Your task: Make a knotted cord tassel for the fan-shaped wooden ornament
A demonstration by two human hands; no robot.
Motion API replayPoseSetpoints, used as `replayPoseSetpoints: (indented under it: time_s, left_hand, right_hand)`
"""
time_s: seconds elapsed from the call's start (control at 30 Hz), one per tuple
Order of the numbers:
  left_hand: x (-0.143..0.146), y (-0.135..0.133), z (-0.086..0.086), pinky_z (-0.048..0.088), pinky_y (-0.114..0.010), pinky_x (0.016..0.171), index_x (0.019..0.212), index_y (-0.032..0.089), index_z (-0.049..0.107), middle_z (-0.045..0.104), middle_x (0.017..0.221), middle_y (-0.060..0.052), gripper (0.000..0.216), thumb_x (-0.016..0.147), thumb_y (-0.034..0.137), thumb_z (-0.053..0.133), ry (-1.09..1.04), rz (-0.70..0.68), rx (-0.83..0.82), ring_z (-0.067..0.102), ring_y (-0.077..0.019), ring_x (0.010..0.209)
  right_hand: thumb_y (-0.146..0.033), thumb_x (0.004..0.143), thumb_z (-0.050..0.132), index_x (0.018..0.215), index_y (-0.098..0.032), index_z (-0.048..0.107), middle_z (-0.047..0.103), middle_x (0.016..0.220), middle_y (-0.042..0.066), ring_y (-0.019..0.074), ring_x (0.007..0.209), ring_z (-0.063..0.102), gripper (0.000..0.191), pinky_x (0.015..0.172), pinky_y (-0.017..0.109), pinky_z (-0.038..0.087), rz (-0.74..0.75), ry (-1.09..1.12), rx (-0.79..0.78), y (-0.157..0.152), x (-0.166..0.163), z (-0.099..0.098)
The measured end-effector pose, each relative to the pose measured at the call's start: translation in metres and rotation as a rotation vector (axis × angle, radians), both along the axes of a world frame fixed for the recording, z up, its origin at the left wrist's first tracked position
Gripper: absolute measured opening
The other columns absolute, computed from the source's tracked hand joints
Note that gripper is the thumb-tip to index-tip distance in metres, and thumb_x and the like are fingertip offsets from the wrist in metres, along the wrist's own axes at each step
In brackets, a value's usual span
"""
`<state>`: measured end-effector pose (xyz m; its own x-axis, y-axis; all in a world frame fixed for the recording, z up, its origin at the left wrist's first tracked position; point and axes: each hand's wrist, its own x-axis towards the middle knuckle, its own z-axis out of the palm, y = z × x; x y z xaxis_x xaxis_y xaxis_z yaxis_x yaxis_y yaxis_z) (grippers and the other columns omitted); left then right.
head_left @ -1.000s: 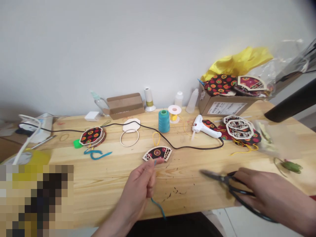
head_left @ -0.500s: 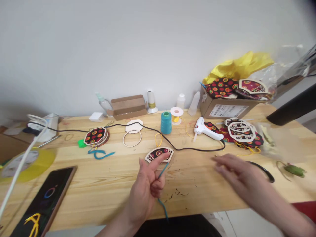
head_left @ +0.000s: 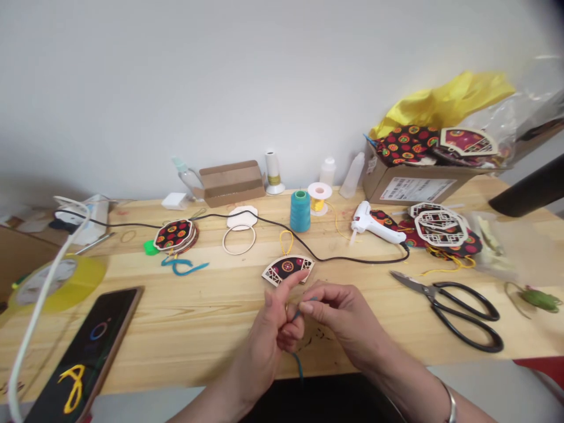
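A length of blue-green cord hangs below my left hand, whose lower fingers are curled round it while the index finger points forward. My right hand meets the left one and pinches the cord's upper end between thumb and index finger. Just beyond the fingertips lies a fan-shaped wooden ornament with dark flowered cloth and a yellow loop at its top. Part of its lower edge is hidden by my index finger. Black-handled scissors rest on the table to the right.
A teal thread cone and a white glue gun stand behind, the gun's black cable crossing the table. At left are a phone and a yellow tape roll. A cardboard box of cloth pieces occupies the back right.
My right hand has moved left from above the scissors to the cord at my left hand, uncovering the scissors. My left hand keeps its hold, and the view has shifted slightly.
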<state>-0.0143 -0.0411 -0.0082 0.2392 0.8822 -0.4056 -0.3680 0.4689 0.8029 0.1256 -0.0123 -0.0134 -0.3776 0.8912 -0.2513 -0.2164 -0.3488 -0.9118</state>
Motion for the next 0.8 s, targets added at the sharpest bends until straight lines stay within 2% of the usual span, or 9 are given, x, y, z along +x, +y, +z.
replayPoseSetpoints:
  time_s: [0.13, 0.27, 0.33, 0.43, 0.57, 0.63, 0.8]
  left_hand:
    - [0.000, 0.000, -0.001, 0.013, -0.024, 0.048, 0.131, 0.022, 0.044, 0.030, 0.057, 0.006, 0.066, 0.084, 0.065, 0.029, 0.040, -0.051, -0.031, 0.015, -0.0101, 0.051]
    - [0.000, 0.000, -0.002, 0.015, -0.022, 0.047, 0.128, 0.020, 0.045, 0.032, 0.058, 0.007, 0.047, 0.089, 0.044, 0.041, 0.146, -0.068, -0.057, 0.019, -0.0089, 0.051]
    - [0.000, 0.000, -0.002, 0.018, -0.021, 0.047, 0.128, 0.020, 0.043, 0.034, 0.057, 0.007, 0.044, 0.089, 0.039, 0.043, 0.210, -0.090, -0.039, 0.023, -0.0086, 0.050]
    - [0.000, 0.000, -0.001, 0.023, -0.021, 0.046, 0.129, 0.020, 0.040, 0.045, 0.057, 0.006, 0.045, 0.089, 0.039, 0.044, 0.305, -0.125, 0.016, 0.031, -0.0086, 0.050]
    - [0.000, 0.000, -0.001, 0.029, -0.021, 0.046, 0.126, 0.021, 0.041, 0.055, 0.068, 0.002, 0.045, 0.085, 0.037, 0.051, 0.377, -0.088, 0.073, 0.035, -0.0081, 0.048]
    - [-0.001, -0.001, -0.003, 0.032, -0.021, 0.047, 0.121, 0.023, 0.044, 0.055, 0.075, 0.002, 0.041, 0.083, 0.034, 0.055, 0.440, -0.048, 0.109, 0.037, -0.0084, 0.051]
    - [-0.002, -0.002, -0.006, 0.031, -0.021, 0.048, 0.102, 0.021, 0.055, 0.042, 0.058, 0.006, 0.022, 0.084, 0.035, 0.054, 0.560, -0.097, 0.133, 0.035, -0.0098, 0.051]
  right_hand:
    - [-0.023, 0.073, 0.066, 0.064, -0.018, 0.067, 0.060, 0.064, -0.001, 0.0128, 0.067, 0.054, 0.010, 0.070, 0.027, 0.041, -0.078, -0.181, 0.204, 0.003, 0.003, -0.001]
    - [-0.018, 0.077, 0.060, 0.066, -0.018, 0.063, 0.057, 0.067, -0.002, 0.0117, 0.067, 0.052, 0.012, 0.065, 0.024, 0.041, -0.077, -0.330, 0.352, 0.004, 0.006, -0.005]
    - [-0.016, 0.079, 0.058, 0.067, -0.018, 0.061, 0.056, 0.068, -0.002, 0.0114, 0.067, 0.051, 0.013, 0.064, 0.023, 0.040, -0.072, -0.355, 0.386, 0.003, 0.007, -0.008]
    - [-0.015, 0.079, 0.058, 0.065, -0.018, 0.058, 0.055, 0.067, -0.002, 0.0111, 0.066, 0.051, 0.014, 0.063, 0.023, 0.040, -0.089, -0.371, 0.420, 0.003, 0.008, -0.010]
    - [-0.014, 0.079, 0.058, 0.060, -0.017, 0.056, 0.054, 0.064, -0.002, 0.0107, 0.064, 0.051, 0.020, 0.062, 0.022, 0.041, -0.084, -0.380, 0.414, 0.003, 0.009, -0.009]
    - [-0.014, 0.079, 0.059, 0.061, -0.017, 0.058, 0.055, 0.065, -0.002, 0.0108, 0.064, 0.052, 0.018, 0.061, 0.022, 0.041, -0.099, -0.389, 0.427, 0.003, 0.009, -0.009]
    - [-0.013, 0.078, 0.060, 0.064, -0.017, 0.059, 0.055, 0.066, -0.002, 0.0106, 0.064, 0.051, 0.014, 0.060, 0.022, 0.040, -0.132, -0.411, 0.457, 0.001, 0.009, -0.011]
